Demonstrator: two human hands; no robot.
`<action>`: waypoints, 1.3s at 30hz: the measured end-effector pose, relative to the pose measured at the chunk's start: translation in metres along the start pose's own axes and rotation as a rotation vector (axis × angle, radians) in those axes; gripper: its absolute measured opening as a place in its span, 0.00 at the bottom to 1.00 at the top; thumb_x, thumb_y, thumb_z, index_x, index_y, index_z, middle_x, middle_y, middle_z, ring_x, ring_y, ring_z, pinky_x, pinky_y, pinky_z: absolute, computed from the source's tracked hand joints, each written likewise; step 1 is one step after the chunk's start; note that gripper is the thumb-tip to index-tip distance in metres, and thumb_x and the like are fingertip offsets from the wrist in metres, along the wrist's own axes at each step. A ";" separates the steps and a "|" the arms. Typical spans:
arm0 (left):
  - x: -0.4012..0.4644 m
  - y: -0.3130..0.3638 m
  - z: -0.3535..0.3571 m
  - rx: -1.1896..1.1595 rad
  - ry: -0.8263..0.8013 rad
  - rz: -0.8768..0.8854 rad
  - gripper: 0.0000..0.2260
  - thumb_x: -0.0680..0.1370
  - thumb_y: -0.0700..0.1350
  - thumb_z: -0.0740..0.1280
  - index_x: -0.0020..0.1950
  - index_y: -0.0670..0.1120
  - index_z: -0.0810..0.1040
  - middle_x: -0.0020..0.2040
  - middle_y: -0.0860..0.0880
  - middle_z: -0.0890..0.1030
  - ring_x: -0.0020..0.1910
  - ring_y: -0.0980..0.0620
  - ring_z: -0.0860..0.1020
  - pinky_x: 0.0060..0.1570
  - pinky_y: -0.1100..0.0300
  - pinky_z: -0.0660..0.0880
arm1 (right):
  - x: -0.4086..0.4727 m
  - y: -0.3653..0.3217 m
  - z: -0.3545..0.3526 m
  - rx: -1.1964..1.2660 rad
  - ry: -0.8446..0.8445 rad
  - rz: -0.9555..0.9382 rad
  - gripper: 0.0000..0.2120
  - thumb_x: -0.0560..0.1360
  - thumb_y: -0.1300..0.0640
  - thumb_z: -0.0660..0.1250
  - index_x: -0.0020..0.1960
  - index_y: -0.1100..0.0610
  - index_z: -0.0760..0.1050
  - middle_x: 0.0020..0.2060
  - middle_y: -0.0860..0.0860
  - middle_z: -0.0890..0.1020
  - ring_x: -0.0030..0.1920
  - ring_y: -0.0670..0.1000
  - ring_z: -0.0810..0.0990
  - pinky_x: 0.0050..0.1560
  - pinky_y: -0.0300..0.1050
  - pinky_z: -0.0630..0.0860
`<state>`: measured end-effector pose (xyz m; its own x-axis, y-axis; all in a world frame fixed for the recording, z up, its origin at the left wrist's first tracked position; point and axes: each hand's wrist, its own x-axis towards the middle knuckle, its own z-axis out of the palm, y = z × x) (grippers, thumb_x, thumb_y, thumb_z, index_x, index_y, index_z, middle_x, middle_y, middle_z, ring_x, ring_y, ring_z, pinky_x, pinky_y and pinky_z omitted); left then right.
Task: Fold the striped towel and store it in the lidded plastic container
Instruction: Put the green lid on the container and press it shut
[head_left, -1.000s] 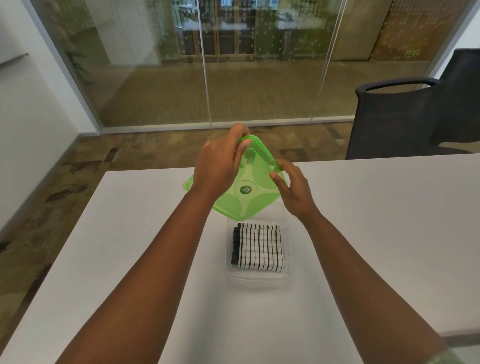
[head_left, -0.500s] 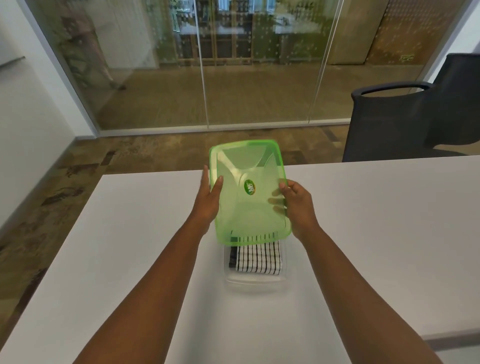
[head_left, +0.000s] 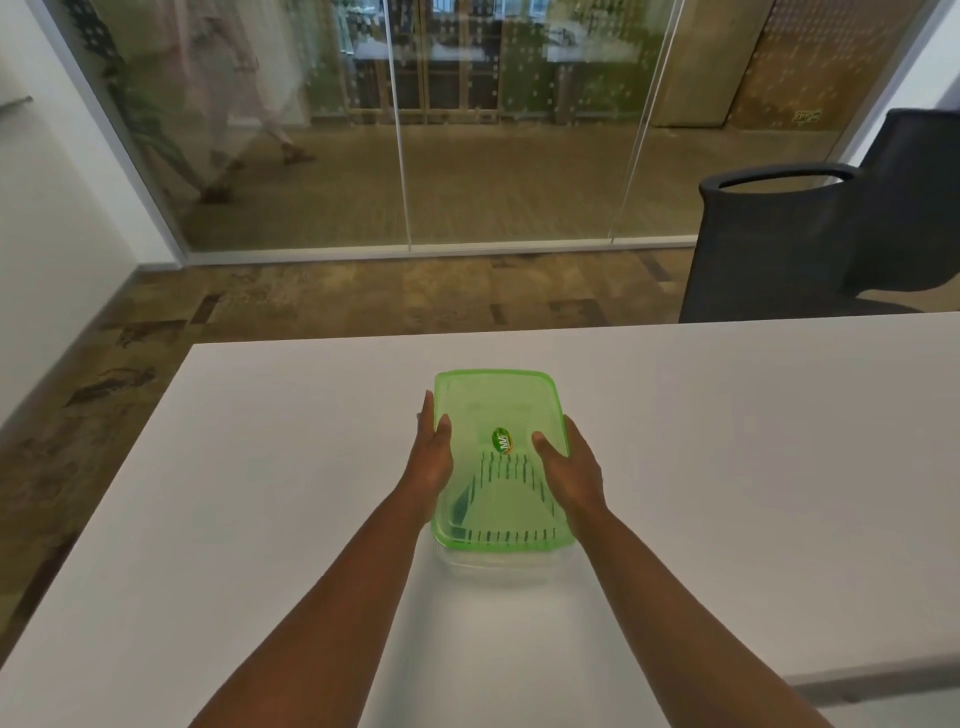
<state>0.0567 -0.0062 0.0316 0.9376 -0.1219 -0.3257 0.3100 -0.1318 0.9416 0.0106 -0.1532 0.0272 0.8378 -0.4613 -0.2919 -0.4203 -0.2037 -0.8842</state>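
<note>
A translucent green lid (head_left: 498, 410) lies flat over the clear plastic container (head_left: 498, 564) at the middle of the white table (head_left: 727, 467). Through the lid the folded black-and-white striped towel (head_left: 506, 499) shows inside the container. My left hand (head_left: 431, 457) holds the lid's left edge, thumb on top. My right hand (head_left: 569, 467) holds the right edge the same way. Only the container's near rim shows below the lid.
A dark office chair (head_left: 810, 239) stands behind the table's far right edge. A glass wall (head_left: 405, 124) runs across the room beyond the far edge, with a blurred person walking behind it at the left. The table's right front corner is close by.
The lid was tilted up in the air above the container. Both hands have brought it down and level, and it now covers the container and the towel.
</note>
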 end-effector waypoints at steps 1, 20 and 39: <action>0.000 -0.003 0.003 -0.004 -0.002 -0.008 0.22 0.83 0.49 0.48 0.76 0.56 0.47 0.79 0.47 0.49 0.77 0.45 0.53 0.75 0.44 0.55 | -0.001 0.004 0.000 -0.007 0.010 0.008 0.27 0.77 0.49 0.61 0.74 0.52 0.59 0.72 0.52 0.67 0.72 0.56 0.65 0.73 0.61 0.56; 0.012 -0.037 0.008 0.034 0.025 -0.079 0.21 0.83 0.46 0.50 0.76 0.53 0.53 0.77 0.47 0.59 0.75 0.46 0.60 0.74 0.48 0.58 | 0.000 0.029 0.008 -0.085 0.030 0.096 0.29 0.78 0.53 0.61 0.75 0.57 0.56 0.73 0.55 0.65 0.72 0.55 0.64 0.71 0.47 0.60; 0.040 -0.027 -0.001 0.402 0.254 -0.220 0.24 0.77 0.61 0.56 0.57 0.41 0.72 0.56 0.40 0.78 0.56 0.40 0.76 0.58 0.47 0.75 | 0.014 0.032 0.013 -0.303 0.134 0.172 0.30 0.76 0.38 0.56 0.70 0.56 0.65 0.64 0.58 0.72 0.64 0.60 0.71 0.62 0.54 0.70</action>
<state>0.0863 -0.0067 -0.0071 0.8811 0.1869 -0.4344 0.4659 -0.5003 0.7298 0.0132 -0.1545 -0.0103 0.7009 -0.6164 -0.3589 -0.6521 -0.3498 -0.6726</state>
